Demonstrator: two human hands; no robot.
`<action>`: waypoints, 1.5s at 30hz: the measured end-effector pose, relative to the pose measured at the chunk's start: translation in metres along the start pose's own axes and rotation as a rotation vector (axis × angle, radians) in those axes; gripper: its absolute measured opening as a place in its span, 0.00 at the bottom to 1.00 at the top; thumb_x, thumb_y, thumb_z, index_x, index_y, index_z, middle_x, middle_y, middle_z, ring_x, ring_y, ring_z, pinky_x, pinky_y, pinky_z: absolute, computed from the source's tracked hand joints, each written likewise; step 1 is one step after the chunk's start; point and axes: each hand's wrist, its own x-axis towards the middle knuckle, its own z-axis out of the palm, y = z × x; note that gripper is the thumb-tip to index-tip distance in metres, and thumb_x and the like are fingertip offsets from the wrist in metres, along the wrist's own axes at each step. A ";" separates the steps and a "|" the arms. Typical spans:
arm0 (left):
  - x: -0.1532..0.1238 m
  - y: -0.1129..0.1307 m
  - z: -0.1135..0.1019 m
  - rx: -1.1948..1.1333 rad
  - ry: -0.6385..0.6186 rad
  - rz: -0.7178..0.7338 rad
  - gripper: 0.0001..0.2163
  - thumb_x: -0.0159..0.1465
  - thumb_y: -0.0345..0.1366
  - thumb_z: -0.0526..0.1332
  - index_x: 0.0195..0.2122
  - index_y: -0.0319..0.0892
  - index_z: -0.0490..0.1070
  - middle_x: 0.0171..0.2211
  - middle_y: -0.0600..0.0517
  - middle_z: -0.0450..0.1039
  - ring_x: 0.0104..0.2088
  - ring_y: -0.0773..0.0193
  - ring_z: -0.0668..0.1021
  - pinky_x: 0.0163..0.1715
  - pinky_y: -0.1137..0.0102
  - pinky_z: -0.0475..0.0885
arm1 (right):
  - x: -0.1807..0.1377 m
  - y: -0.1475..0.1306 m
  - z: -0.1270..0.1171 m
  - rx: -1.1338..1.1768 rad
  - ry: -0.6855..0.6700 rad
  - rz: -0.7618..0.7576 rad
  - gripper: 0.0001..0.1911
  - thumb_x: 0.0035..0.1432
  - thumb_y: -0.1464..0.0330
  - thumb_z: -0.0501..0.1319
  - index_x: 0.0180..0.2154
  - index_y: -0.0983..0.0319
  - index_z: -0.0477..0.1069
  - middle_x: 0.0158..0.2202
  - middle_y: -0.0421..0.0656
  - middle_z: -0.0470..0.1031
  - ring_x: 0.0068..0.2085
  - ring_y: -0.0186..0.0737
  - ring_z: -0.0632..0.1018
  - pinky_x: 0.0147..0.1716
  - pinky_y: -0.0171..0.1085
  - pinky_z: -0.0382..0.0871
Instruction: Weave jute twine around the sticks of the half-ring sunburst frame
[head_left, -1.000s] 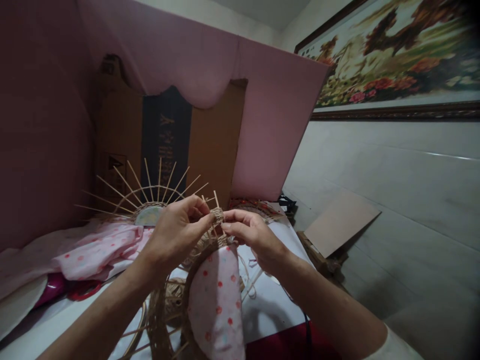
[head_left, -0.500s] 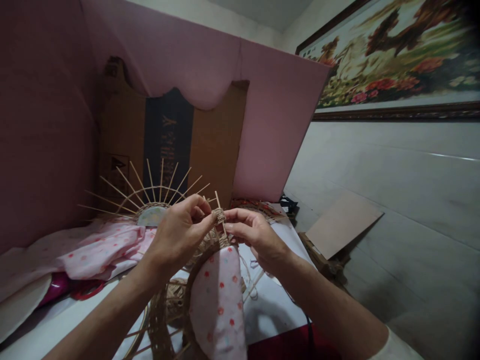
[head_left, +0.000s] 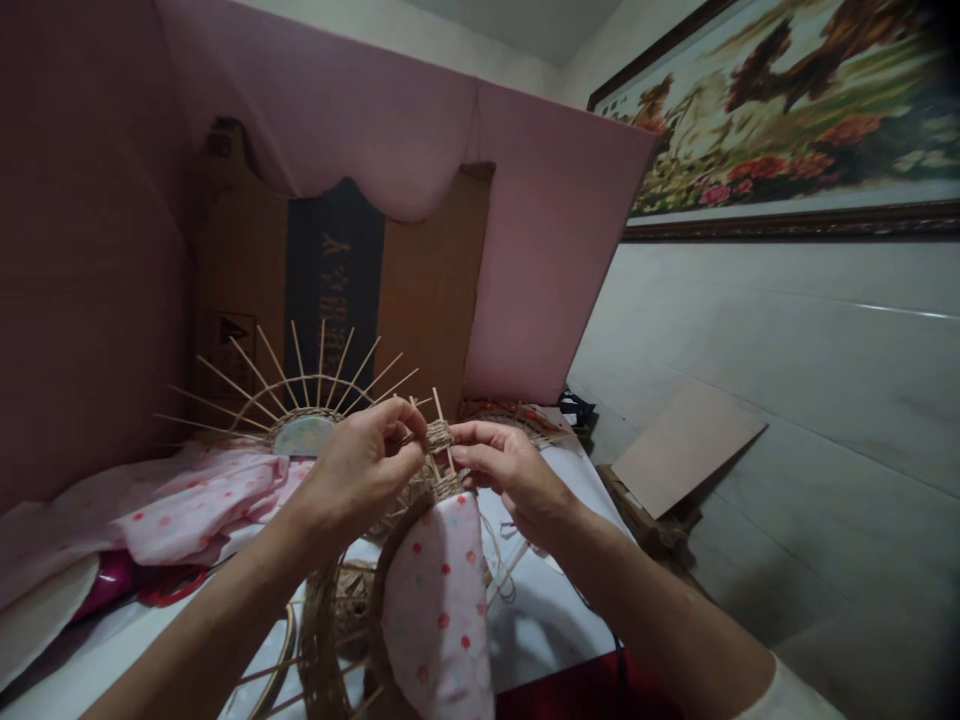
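A round woven piece with a polka-dot fabric centre [head_left: 439,595] stands in front of me, thin sticks poking out of its rim. At its top, a short band of woven twine [head_left: 439,435] wraps around a couple of upright sticks, with a gap above the lower weave [head_left: 448,485]. My left hand [head_left: 367,450] is closed, thumb and fingers pinching the band's left side. From the right, my right hand [head_left: 514,468] pinches the band's edge at the stick between thumb and forefinger. The fingertips partly hide the weave.
Behind the left hand stands another half-round frame of radiating sticks [head_left: 289,385]. Pink dotted cloth [head_left: 202,500] lies at the left near red-handled scissors [head_left: 172,588]. Loose strands [head_left: 510,575] rest on the white table [head_left: 551,620]. Cardboard [head_left: 431,300] leans against the pink panel [head_left: 555,260] behind.
The woven piece has tilted slightly, and the left fingertips have shifted a little up and left, showing more of the twine band. The right hand has barely moved.
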 end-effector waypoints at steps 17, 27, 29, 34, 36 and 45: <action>0.002 0.003 -0.006 -0.073 0.096 -0.019 0.12 0.63 0.40 0.50 0.31 0.41 0.69 0.24 0.55 0.67 0.25 0.66 0.68 0.25 0.72 0.62 | 0.008 -0.004 -0.029 0.003 0.484 -0.405 0.11 0.53 0.60 0.59 0.28 0.62 0.71 0.23 0.39 0.71 0.22 0.29 0.66 0.21 0.31 0.58; 0.002 0.001 -0.007 -0.245 0.058 -0.105 0.07 0.58 0.36 0.54 0.34 0.41 0.68 0.21 0.55 0.66 0.20 0.69 0.67 0.18 0.74 0.59 | 0.005 0.007 -0.025 -0.238 0.328 -0.320 0.12 0.56 0.58 0.56 0.29 0.60 0.64 0.18 0.32 0.58 0.17 0.27 0.56 0.15 0.30 0.50; 0.002 0.002 -0.007 -0.268 0.036 -0.099 0.07 0.58 0.35 0.54 0.35 0.41 0.68 0.22 0.55 0.67 0.20 0.69 0.66 0.18 0.74 0.58 | 0.003 0.007 -0.024 -0.334 0.307 -0.324 0.14 0.59 0.58 0.54 0.26 0.59 0.61 0.17 0.33 0.56 0.17 0.28 0.55 0.17 0.30 0.50; 0.002 0.002 -0.007 -0.258 0.020 -0.083 0.07 0.57 0.34 0.54 0.35 0.41 0.67 0.21 0.55 0.69 0.18 0.70 0.65 0.16 0.74 0.56 | -0.001 0.001 -0.023 -0.427 0.318 -0.370 0.22 0.60 0.54 0.51 0.19 0.60 0.57 0.16 0.35 0.56 0.18 0.29 0.57 0.19 0.32 0.51; 0.001 0.001 -0.007 -0.245 0.016 -0.068 0.07 0.56 0.33 0.54 0.35 0.41 0.67 0.21 0.54 0.70 0.19 0.69 0.67 0.17 0.74 0.57 | -0.002 -0.002 -0.023 -0.418 0.286 -0.351 0.22 0.59 0.54 0.53 0.21 0.60 0.61 0.17 0.36 0.61 0.19 0.29 0.60 0.20 0.33 0.53; -0.002 0.006 -0.007 -0.153 0.030 -0.046 0.07 0.58 0.37 0.56 0.36 0.41 0.67 0.22 0.54 0.72 0.20 0.69 0.67 0.18 0.74 0.58 | -0.006 -0.008 -0.002 -0.140 0.180 -0.180 0.11 0.52 0.67 0.58 0.40 0.62 0.70 0.38 0.46 0.77 0.35 0.37 0.75 0.27 0.34 0.63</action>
